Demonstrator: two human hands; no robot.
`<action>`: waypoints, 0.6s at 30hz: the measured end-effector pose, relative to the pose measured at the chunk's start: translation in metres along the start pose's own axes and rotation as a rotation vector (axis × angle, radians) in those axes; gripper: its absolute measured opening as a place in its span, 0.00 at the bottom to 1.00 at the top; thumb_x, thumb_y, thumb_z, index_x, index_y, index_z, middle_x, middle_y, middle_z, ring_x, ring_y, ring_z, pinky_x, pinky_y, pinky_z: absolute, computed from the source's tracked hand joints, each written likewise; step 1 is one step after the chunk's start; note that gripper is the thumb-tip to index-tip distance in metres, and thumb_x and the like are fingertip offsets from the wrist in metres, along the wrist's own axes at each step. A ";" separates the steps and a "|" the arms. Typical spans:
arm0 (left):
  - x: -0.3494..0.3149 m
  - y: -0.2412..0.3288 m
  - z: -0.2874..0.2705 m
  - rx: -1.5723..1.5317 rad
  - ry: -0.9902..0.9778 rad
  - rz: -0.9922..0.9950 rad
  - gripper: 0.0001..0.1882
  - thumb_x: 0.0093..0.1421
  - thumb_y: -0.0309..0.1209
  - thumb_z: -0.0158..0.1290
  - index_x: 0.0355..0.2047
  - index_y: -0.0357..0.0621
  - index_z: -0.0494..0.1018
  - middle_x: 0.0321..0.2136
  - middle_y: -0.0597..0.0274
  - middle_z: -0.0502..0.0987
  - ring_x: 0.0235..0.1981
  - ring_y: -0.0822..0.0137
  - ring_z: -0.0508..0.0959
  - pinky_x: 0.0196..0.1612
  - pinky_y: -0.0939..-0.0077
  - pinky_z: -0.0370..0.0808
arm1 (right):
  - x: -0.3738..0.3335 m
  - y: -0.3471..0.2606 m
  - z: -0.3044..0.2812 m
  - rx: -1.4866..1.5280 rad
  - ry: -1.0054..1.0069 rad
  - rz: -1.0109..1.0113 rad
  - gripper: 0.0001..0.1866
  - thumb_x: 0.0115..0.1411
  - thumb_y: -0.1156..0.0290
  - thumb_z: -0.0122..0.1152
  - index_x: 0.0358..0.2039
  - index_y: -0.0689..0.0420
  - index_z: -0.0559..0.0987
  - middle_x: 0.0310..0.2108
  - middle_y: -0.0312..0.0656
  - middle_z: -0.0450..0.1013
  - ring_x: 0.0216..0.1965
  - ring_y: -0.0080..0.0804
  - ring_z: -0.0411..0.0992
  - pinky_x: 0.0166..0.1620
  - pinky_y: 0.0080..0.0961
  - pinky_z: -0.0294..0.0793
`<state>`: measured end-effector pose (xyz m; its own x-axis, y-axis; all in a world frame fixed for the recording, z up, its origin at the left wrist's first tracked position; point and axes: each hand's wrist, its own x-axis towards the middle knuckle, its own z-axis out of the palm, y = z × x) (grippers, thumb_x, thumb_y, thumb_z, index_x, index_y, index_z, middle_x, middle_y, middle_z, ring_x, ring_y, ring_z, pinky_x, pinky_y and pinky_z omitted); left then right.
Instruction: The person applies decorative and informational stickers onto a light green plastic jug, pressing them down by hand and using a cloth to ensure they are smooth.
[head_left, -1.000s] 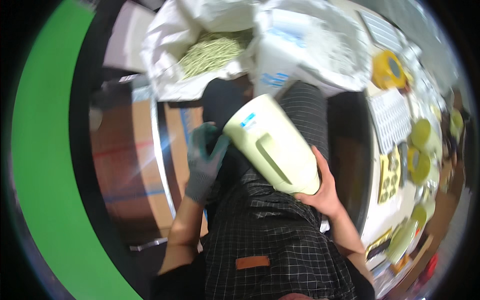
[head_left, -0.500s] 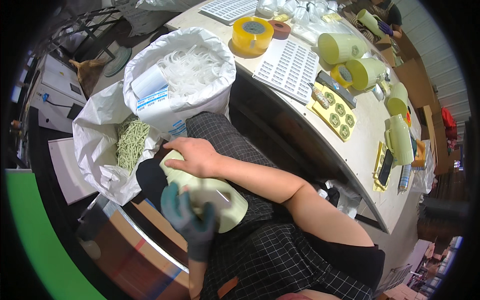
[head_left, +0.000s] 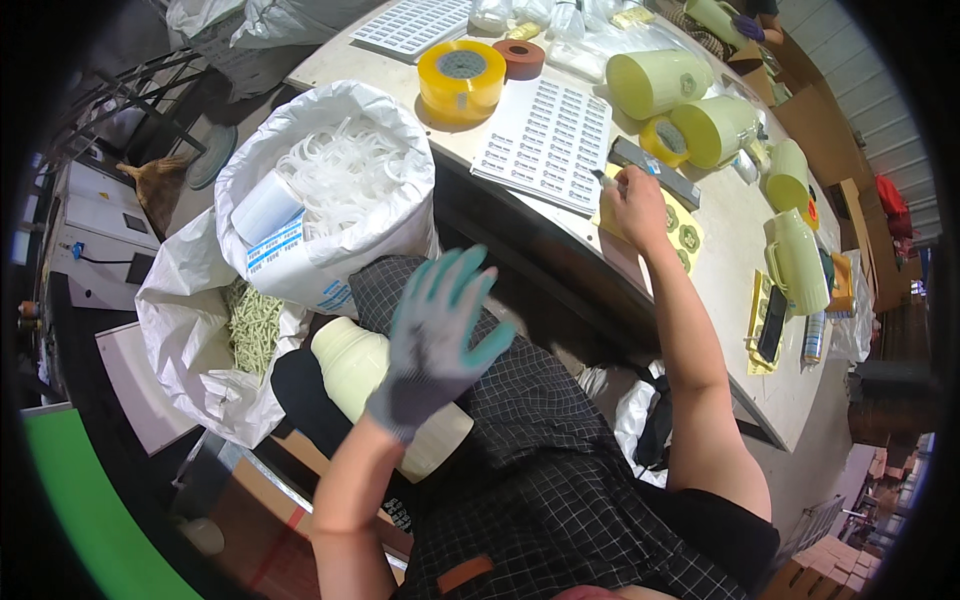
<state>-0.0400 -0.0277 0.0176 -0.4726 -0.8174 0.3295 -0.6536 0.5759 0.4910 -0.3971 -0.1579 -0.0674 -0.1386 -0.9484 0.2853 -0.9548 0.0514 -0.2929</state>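
Note:
A pale yellow-green plastic jug (head_left: 352,362) lies across my lap. Over its middle is my left hand (head_left: 438,325) in a grey and teal glove, fingers spread and the palm side hidden; whether it touches the jug I cannot tell. My bare right hand (head_left: 640,208) is at the table, fingers closed above a yellow sheet of round green stickers (head_left: 686,236). A small dark tip shows at its fingertips, but the thing itself is mostly hidden. Beside that hand lie a long grey box-like bar (head_left: 672,186) and a white sheet of printed labels (head_left: 545,140).
Clear yellow tape (head_left: 462,82) and a brown roll (head_left: 520,58) sit on the table (head_left: 720,300). Several jugs (head_left: 655,84) lie or stand at the right, near a phone (head_left: 771,324). White sacks hold clear rings (head_left: 345,175) and light green pieces (head_left: 255,330). A co-worker's gloved hand (head_left: 748,27) shows far off.
My right hand has left the jug and reached to the sticker sheet, covering the small patterned object there. My left hand has risen and spread over the jug. The view has shifted slightly.

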 end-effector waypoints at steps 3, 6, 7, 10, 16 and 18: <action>0.069 -0.025 0.052 0.218 -0.136 0.048 0.39 0.62 0.52 0.58 0.67 0.41 0.67 0.71 0.49 0.62 0.72 0.42 0.59 0.75 0.46 0.55 | 0.004 -0.013 -0.012 0.197 0.025 -0.063 0.10 0.66 0.72 0.59 0.47 0.56 0.78 0.43 0.52 0.80 0.45 0.54 0.79 0.48 0.44 0.77; 0.100 -0.061 0.106 0.347 -0.154 0.056 0.43 0.62 0.57 0.57 0.69 0.42 0.65 0.74 0.51 0.58 0.75 0.43 0.53 0.76 0.44 0.50 | 0.028 -0.054 0.005 0.344 -0.038 -0.023 0.09 0.67 0.69 0.58 0.46 0.56 0.79 0.45 0.50 0.81 0.46 0.54 0.79 0.49 0.47 0.76; 0.105 -0.069 0.117 0.387 -0.139 0.068 0.44 0.61 0.57 0.57 0.70 0.43 0.65 0.74 0.51 0.57 0.76 0.44 0.53 0.77 0.44 0.49 | 0.038 -0.071 0.015 0.320 -0.084 -0.011 0.10 0.68 0.66 0.59 0.45 0.56 0.79 0.45 0.49 0.81 0.45 0.54 0.79 0.49 0.47 0.76; 0.108 -0.064 0.131 0.389 -0.222 0.007 0.45 0.62 0.58 0.57 0.71 0.43 0.64 0.75 0.51 0.57 0.76 0.44 0.53 0.77 0.43 0.47 | 0.054 -0.096 0.044 0.173 -0.081 -0.013 0.12 0.67 0.59 0.62 0.40 0.54 0.81 0.40 0.46 0.81 0.42 0.51 0.79 0.45 0.45 0.78; 0.109 -0.061 0.133 0.355 -0.236 -0.005 0.41 0.63 0.57 0.57 0.68 0.43 0.67 0.73 0.49 0.59 0.75 0.45 0.54 0.77 0.44 0.48 | 0.066 -0.107 0.061 -0.017 0.029 -0.115 0.10 0.64 0.61 0.64 0.36 0.55 0.81 0.36 0.44 0.79 0.39 0.47 0.80 0.41 0.46 0.80; 0.111 -0.059 0.132 0.347 -0.254 -0.018 0.40 0.63 0.57 0.57 0.66 0.43 0.68 0.72 0.49 0.60 0.75 0.45 0.54 0.77 0.44 0.48 | 0.066 -0.114 0.062 -0.011 0.036 -0.138 0.10 0.63 0.62 0.64 0.35 0.55 0.81 0.36 0.44 0.79 0.39 0.47 0.80 0.41 0.46 0.80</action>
<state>-0.1319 -0.1504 -0.0809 -0.5611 -0.8225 0.0933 -0.8030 0.5682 0.1798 -0.2813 -0.2455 -0.0714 -0.0147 -0.9349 0.3545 -0.9682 -0.0753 -0.2387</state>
